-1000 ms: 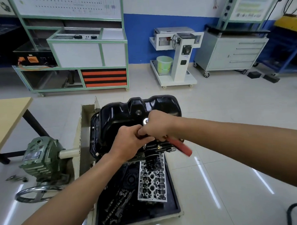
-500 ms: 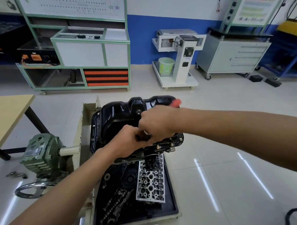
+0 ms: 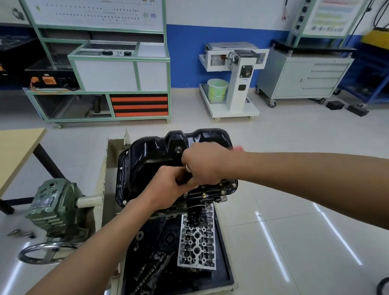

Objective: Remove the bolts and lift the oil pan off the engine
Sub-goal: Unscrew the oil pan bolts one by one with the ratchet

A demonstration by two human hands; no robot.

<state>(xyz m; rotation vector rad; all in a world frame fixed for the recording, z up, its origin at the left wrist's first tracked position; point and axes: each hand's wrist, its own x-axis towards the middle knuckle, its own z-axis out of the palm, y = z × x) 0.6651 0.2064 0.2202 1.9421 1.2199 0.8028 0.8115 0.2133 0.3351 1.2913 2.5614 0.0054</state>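
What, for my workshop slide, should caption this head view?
Left hand and right hand grip a red-handled tool over the black oil pan.

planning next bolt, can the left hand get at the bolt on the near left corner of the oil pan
Probably yes: the left hand sits just right of that corner bolt, with bare oil pan flange between. It grips the ratchet, though, so it must let go first.
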